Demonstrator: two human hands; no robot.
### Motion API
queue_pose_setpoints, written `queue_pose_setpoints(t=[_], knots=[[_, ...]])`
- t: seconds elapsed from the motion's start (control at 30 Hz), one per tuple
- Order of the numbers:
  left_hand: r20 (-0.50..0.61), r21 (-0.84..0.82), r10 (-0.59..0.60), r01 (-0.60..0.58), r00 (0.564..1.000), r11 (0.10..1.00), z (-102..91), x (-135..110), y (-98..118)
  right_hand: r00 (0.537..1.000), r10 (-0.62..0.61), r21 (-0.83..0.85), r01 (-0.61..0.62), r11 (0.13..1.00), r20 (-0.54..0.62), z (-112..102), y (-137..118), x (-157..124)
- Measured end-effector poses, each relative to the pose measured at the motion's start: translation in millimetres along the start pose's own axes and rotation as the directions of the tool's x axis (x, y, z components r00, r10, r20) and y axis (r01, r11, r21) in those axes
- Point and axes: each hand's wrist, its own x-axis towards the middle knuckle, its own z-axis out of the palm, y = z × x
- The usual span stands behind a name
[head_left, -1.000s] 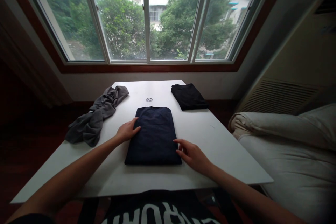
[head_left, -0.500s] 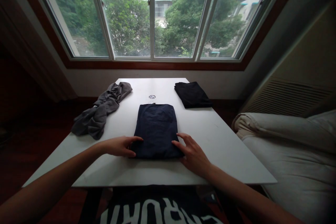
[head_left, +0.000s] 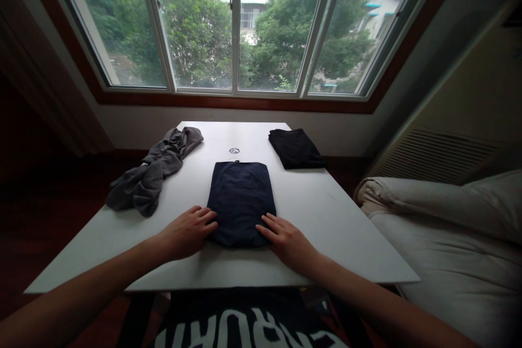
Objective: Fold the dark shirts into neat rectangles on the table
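A dark navy folded garment (head_left: 241, 201) lies flat in a neat rectangle on the white table (head_left: 334, 228). My left hand (head_left: 188, 232) touches its near left edge, fingers laid over the cloth and the thumb hard to make out. At the near right edge, my right hand (head_left: 290, 240) rests with its fingers stretched onto the fabric. Neither hand lifts the garment. Beyond its far edge is a small dark tag-like bit (head_left: 237, 161).
A crumpled grey garment (head_left: 153, 174) lies along the table's left side. Folded black cloth (head_left: 296, 148) sits at the far right edge. A round mark (head_left: 234, 150) shows on the tabletop. A pale sofa (head_left: 448, 228) stands to the right, and a window (head_left: 236, 27) is behind.
My left hand's fingers have come together over the garment's left edge. My right hand's fingers have drawn closer together and lie flatter on the cloth. The view has shifted slightly.
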Motion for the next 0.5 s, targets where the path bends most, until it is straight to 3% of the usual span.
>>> queue_pose_setpoints(t=[0.27,0.4,0.5], knots=[[-0.189,0.063,0.108,-0.098,0.976,0.993,8.4,2.1,5.8,1.0,-0.014,0.104,0.015,0.994,-0.011,-0.7,13.2,-4.7],[-0.343,0.003,0.119,-0.125,0.932,0.992,3.9,2.4,-1.0,1.0,0.025,0.216,-0.029,0.976,0.019,-7.2,19.8,-3.9],[-0.473,-0.096,0.063,-0.122,0.879,0.988,-9.1,3.2,-4.1,0.992,0.099,0.311,-0.118,0.943,0.074,-23.4,25.3,1.3]])
